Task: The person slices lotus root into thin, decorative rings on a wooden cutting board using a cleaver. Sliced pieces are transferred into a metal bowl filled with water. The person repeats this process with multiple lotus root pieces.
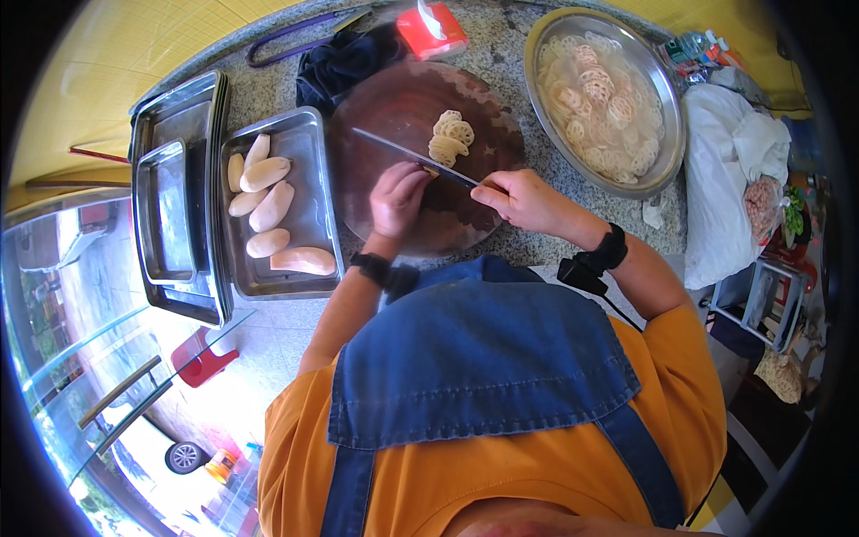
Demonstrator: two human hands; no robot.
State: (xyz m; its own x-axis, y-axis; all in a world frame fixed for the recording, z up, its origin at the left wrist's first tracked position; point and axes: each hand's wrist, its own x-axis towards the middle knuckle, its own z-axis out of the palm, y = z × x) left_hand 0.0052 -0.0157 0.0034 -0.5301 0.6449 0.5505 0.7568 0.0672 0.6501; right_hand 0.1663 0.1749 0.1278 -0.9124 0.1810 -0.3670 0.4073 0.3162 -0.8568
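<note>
On a round wooden chopping board [376, 121], my left hand [400, 196] has its fingers bent over a small pale piece of lotus root [429, 171], mostly hidden. My right hand [520, 199] grips the dark handle of a kitchen knife [396, 146], whose blade points up and left across the board, close to my left fingertips. Just beyond the knife lies a small heap of sliced lotus root [451, 139]. Several peeled lotus root sections [271, 207] rest in a metal tray [305, 134] left of the board. A steel basin [673, 144] at the right holds many slices in cloudy liquid.
Stacked metal trays [225, 201] stand at the far left. A dark cloth [356, 57] and a red tissue pack [433, 33] lie behind the board. Plastic bottles [691, 47] and a white plastic bag [718, 181] are beyond the basin. The granite counter [258, 87] ends near my apron.
</note>
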